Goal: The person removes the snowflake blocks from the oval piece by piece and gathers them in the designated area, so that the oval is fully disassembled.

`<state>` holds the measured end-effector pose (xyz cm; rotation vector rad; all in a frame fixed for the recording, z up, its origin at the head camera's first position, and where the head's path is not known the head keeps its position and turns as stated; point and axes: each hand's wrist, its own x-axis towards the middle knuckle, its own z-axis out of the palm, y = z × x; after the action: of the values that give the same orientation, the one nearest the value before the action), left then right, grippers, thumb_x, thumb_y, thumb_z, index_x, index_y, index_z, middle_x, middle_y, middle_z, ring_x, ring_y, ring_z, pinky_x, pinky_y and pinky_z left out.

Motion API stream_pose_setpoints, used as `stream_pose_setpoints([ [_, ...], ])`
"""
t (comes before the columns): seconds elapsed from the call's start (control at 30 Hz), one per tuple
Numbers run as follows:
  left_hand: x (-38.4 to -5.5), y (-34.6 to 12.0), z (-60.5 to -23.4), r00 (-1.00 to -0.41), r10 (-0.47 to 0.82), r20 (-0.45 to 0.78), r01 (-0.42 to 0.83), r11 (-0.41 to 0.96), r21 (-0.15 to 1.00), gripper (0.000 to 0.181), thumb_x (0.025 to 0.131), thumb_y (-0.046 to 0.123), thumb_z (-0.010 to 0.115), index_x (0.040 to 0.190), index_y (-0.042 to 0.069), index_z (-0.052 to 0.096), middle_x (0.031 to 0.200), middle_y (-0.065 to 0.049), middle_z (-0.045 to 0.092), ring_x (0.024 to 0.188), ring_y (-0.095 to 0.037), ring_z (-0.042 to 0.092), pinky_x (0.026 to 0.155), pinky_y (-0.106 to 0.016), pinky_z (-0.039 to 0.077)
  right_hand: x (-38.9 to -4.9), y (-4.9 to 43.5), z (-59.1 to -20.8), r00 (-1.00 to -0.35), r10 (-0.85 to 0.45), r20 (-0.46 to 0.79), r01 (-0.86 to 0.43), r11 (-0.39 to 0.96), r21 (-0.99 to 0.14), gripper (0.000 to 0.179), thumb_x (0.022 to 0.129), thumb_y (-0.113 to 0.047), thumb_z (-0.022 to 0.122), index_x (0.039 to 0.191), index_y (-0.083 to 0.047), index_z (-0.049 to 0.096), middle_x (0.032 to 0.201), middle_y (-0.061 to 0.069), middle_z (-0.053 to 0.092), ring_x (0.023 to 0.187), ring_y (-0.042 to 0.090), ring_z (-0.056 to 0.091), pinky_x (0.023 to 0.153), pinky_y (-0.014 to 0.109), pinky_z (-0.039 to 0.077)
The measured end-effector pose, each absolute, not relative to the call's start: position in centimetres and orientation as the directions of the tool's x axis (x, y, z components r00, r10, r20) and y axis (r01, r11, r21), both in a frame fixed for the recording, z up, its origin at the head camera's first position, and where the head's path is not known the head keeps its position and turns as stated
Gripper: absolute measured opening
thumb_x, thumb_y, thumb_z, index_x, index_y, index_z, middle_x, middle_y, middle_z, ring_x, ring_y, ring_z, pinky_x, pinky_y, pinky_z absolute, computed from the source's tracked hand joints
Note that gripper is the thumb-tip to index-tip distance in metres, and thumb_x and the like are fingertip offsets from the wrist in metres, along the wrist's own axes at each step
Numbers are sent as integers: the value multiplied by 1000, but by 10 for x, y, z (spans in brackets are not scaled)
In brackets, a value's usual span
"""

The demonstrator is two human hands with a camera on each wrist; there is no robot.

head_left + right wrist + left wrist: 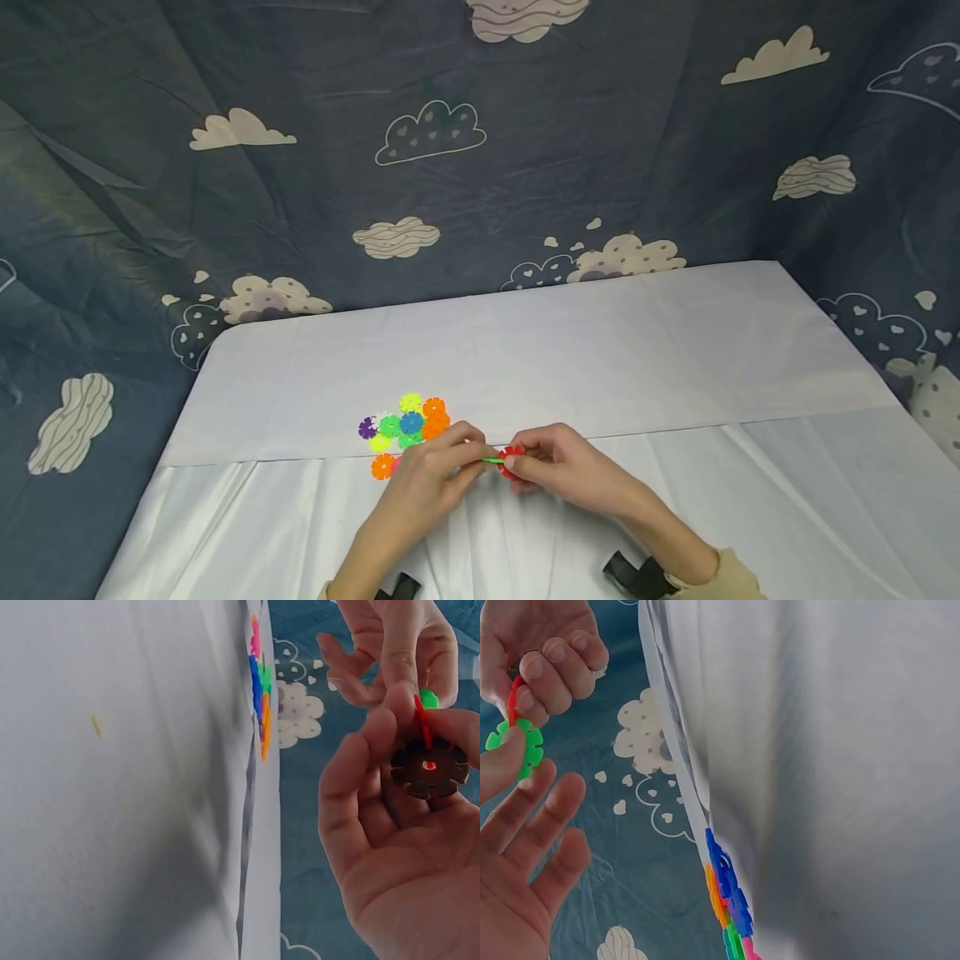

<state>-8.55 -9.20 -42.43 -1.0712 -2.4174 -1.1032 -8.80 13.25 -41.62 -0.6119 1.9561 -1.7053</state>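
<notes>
Both hands meet over the near part of the table. My left hand (442, 467) pinches a green notched flower disc (534, 750) between thumb and fingers, its other fingers loosely spread. A red notched disc (510, 462), at right angles to the green one, joins it at the edge. My right hand (566, 467) grips this red disc with thumb and fingertips. Against the right fingers, a dark brown notched disc (430, 769) with a small centre hole meets the red disc's lower edge in the right wrist view.
Left of the hands lies a loose cluster of flower discs, among them a blue disc (412, 422), an orange disc (382, 466) and a purple disc (367, 428). A white cloth covers the table (600, 358). A dark cloud-print curtain (525, 150) hangs behind.
</notes>
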Motion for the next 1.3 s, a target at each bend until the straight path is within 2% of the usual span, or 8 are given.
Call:
stream_pose_setpoints([
  [0.13,-87,-94,-424,-682,511,524,730,439,523,19,82,0,77,92,16,77,91,11,61,61,1,50,54,-8,38,-88,130,-417,-809,-586,-42,-73,171,-983,15,96,-7,59,86,3,65,75,11,64,72,35,60,67,30,53],
  [0.23,-88,-96,-426,-671,518,530,741,444,504,18,82,2,78,91,17,77,91,12,61,59,1,48,53,-7,35,-87,129,-419,-818,-575,-34,-102,202,-974,16,96,-10,60,84,0,66,74,14,64,67,25,57,61,24,47],
  [0.4,-91,-102,-426,-656,513,553,753,482,447,17,81,4,79,91,17,78,90,11,63,60,0,49,53,-6,35,-86,128,-419,-852,-522,-34,-130,274,-953,16,95,-12,62,82,-6,67,72,9,63,63,14,54,57,23,44],
  [0.47,-92,-107,-424,-685,474,553,725,520,453,18,79,3,81,91,16,79,90,10,64,62,-1,53,54,-9,40,-87,129,-418,-876,-482,-37,-118,289,-950,15,94,-12,62,81,-6,67,71,7,62,64,17,57,59,24,46],
  [0.57,-94,-116,-420,-778,391,493,622,590,515,19,78,2,82,90,15,78,92,12,63,66,-2,54,56,-16,45,-88,130,-416,-899,-434,-48,-94,299,-950,16,94,-11,62,81,-5,66,69,4,59,66,18,57,61,25,46],
  [0.77,-97,-126,-415,-923,301,239,384,745,545,9,89,9,73,96,15,74,94,13,60,71,-3,52,62,-23,46,-89,131,-417,-890,-453,-56,-91,295,-951,18,98,-17,61,85,-6,66,73,4,60,70,20,57,63,26,46],
  [0.93,-99,-132,-416,-961,238,142,277,799,534,11,91,12,71,102,13,74,92,8,62,70,-8,52,65,-29,47,-89,130,-419,-891,-453,-36,-113,297,-948,18,100,-16,57,88,-6,67,75,0,59,70,18,57,65,27,49],
  [1.3,-110,-148,-427,-982,156,105,188,856,482,19,84,9,78,102,8,74,81,2,62,69,-14,54,64,-32,50,-89,131,-420,-887,-460,-43,-112,305,-946,19,101,-15,55,88,-6,66,70,-3,54,65,11,51,61,24,44],
])
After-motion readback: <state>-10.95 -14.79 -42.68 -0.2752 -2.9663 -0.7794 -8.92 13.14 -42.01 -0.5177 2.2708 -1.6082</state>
